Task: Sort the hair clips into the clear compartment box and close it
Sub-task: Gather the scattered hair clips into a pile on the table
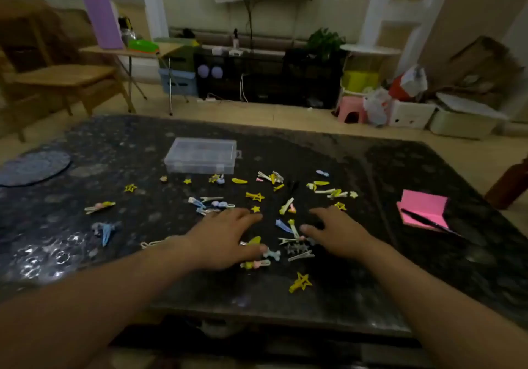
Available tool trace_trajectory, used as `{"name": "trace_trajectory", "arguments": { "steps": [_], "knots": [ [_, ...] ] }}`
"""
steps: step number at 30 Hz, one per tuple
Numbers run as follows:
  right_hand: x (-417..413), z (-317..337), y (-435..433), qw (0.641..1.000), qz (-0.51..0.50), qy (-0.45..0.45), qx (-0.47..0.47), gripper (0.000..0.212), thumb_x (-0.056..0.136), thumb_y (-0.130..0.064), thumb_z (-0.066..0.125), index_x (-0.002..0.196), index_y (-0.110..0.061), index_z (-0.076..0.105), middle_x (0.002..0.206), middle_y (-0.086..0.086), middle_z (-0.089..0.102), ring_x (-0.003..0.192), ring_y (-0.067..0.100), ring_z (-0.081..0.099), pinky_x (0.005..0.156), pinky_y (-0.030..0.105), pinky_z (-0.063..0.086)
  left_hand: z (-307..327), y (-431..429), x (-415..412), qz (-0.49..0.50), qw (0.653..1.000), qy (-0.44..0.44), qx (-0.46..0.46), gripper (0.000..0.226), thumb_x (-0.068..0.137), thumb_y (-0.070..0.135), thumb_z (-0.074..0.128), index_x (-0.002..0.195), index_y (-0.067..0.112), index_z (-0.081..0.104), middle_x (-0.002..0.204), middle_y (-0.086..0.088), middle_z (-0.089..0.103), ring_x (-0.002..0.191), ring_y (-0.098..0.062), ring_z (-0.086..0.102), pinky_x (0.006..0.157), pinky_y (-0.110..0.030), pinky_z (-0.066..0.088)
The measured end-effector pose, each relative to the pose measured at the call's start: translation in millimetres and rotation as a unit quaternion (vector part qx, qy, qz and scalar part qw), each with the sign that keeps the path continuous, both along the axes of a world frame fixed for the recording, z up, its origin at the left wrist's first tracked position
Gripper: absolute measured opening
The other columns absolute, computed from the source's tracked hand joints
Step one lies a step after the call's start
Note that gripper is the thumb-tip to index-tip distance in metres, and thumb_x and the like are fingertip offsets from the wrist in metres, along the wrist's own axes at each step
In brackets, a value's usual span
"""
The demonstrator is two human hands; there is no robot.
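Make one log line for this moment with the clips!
clear box: lid down, beyond clips | hair clips: scattered on table | left hand: open, over clips | right hand: open, over clips

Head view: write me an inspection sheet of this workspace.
Surface: dark speckled table, glossy.
Job's things: clear compartment box at the far side, lid looks shut; hair clips scattered loose before it.
Clutter: pink notepad with black pen, right; round bluish mat, left.
Grips: left hand and right hand both flat, fingers spread over the clips, holding nothing.
Cables: none on the table; cords at the far wall.
Surroundings: wooden chair, pink stool, storage bins on the floor.
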State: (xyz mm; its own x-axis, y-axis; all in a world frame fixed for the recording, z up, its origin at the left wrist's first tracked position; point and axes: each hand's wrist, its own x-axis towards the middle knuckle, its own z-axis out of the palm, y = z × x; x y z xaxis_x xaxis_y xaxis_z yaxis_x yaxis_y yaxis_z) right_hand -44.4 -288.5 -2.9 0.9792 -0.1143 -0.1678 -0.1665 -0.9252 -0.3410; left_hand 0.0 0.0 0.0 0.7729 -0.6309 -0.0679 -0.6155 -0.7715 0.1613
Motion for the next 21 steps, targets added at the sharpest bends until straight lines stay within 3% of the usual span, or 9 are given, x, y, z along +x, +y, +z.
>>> {"name": "trace_trajectory", "arguments": {
  "steps": [2,5,10,14,18,21],
  "knots": [
    [1.3,-5.8,3.2,1.0,-0.003,0.006,-0.001,0.084,0.086,-0.08,0.063,0.153,-0.031,0.048,0.14,0.006,0.05,0.127,0.028,0.061,0.102,0.038,0.051,-12.9,-3.9,-4.9,-0.028,0.999,-0.021,0.04,0.104,0.075,0.1,0.02,0.16,0.04,0.026,0.153,0.006,0.037,0.14,-0.022,0.037,0.111,-0.05,0.037],
    [7.7,-12.1,13.8,0.999,0.03,0.008,-0.003,0.078,0.083,-0.072,0.074,0.145,-0.031,0.053,0.122,0.0,0.054,0.114,0.024,0.064,0.088,0.034,0.049,-32.9,-18.0,2.7,-0.019,0.998,-0.057,-0.013,0.089,0.083,0.09,0.029,0.154,0.038,0.039,0.133,0.004,0.043,0.123,-0.022,0.045,0.102,-0.045,0.046],
    [36.7,-19.5,38.7,0.996,0.039,-0.074,0.017,0.045,0.092,-0.045,0.078,0.131,-0.024,0.068,0.111,-0.003,0.058,0.103,0.019,0.064,0.089,0.035,0.051,-50.4,-32.3,34.8,-0.025,0.99,-0.08,-0.11,0.06,0.095,0.067,0.039,0.138,0.029,0.057,0.119,0.004,0.049,0.11,-0.019,0.054,0.088,-0.044,0.053],
    [64.7,-16.8,31.5,0.991,0.017,-0.115,0.061,0.042,0.095,-0.052,0.072,0.128,-0.027,0.068,0.109,-0.007,0.062,0.096,0.011,0.062,0.083,0.031,0.049,-56.5,-39.9,53.1,-0.01,0.98,-0.096,-0.173,0.045,0.098,0.055,0.057,0.135,0.029,0.057,0.118,0.005,0.051,0.109,-0.019,0.055,0.087,-0.043,0.054],
    [94.1,-8.1,-26.2,0.971,-0.111,-0.205,0.049,0.046,0.1,-0.052,0.064,0.133,-0.02,0.068,0.123,0.008,0.067,0.112,0.024,0.065,0.094,0.036,0.048,-58.0,-44.7,68.9,-0.008,0.972,-0.143,-0.184,0.063,0.096,0.066,0.051,0.145,0.027,0.052,0.132,0.003,0.051,0.118,-0.021,0.052,0.095,-0.043,0.051],
    [100.9,-24.9,-70.7,0.967,-0.202,-0.155,0.01,0.067,0.101,-0.058,0.057,0.151,-0.015,0.053,0.15,0.018,0.056,0.138,0.038,0.053,0.112,0.047,0.043,-57.7,-53.1,81.8,0.037,0.972,-0.137,-0.185,0.074,0.095,0.072,0.038,0.152,0.025,0.046,0.151,0.0,0.043,0.139,-0.022,0.042,0.108,-0.046,0.045]
  ]
}}
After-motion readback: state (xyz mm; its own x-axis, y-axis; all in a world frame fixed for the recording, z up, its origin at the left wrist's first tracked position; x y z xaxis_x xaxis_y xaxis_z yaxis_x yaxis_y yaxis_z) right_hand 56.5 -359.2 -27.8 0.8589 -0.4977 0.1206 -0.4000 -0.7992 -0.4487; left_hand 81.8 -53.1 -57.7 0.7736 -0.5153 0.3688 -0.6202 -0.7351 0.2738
